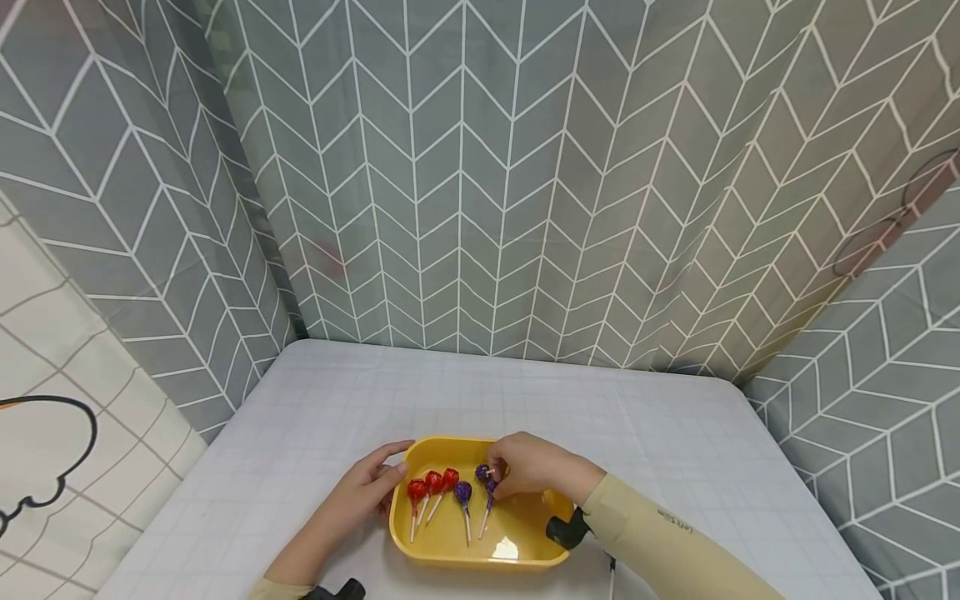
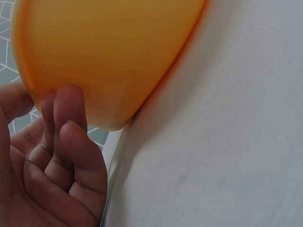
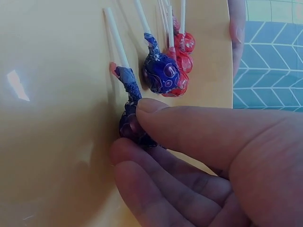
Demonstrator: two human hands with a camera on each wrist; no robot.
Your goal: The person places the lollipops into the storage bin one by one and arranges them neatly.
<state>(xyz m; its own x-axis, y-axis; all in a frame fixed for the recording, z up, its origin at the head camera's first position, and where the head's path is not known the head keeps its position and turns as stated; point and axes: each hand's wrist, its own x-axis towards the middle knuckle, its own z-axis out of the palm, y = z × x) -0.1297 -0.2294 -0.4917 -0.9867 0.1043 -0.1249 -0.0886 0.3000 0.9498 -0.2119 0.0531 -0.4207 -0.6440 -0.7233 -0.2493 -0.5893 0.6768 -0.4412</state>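
Observation:
A yellow tray point(image 1: 427, 546) stands on the table with lollipops inside. My left hand point(image 1: 369, 482) grips its left end; in the left wrist view, fingers point(image 2: 71, 109) press the tray's outer wall point(image 2: 123, 52). Over the tray's middle, my right hand point(image 1: 534, 465) pinches a purple lollipop point(image 3: 130, 120) by its wrapped head between thumb and fingers, its white stick pointing away. Just left of it lies another purple lollipop point(image 1: 463, 493). Several red lollipops point(image 1: 433, 481) lie side by side near the tray's left end. The right hand partly hides the purple candy beneath it.
A white cloth covers the table point(image 1: 345, 392) around the tray. Grey curtains point(image 1: 480, 208) with white chevron lines hang behind and at the sides. A dark wrist mount point(image 1: 567, 529) on the right arm sits over the tray's near right corner.

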